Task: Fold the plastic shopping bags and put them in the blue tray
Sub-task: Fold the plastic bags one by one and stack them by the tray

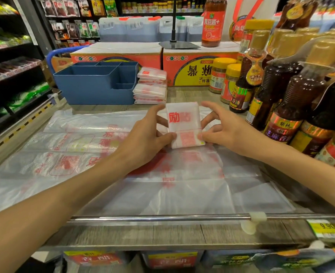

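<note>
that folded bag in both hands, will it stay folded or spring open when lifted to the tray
The folded bag, pinched by the left hand and right hand, is thin, glossy film, so it is probably very light, slippery and inclined to unfold. The stack of folded bags beside the blue tray looks puffy, not flat.

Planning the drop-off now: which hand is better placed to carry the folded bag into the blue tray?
Left, probably. Both the left hand and right hand pinch the small folded white plastic bag with red print, but the blue plastic divided tray stands back-left, on the left hand's side, so the right would have to cross over.
</note>
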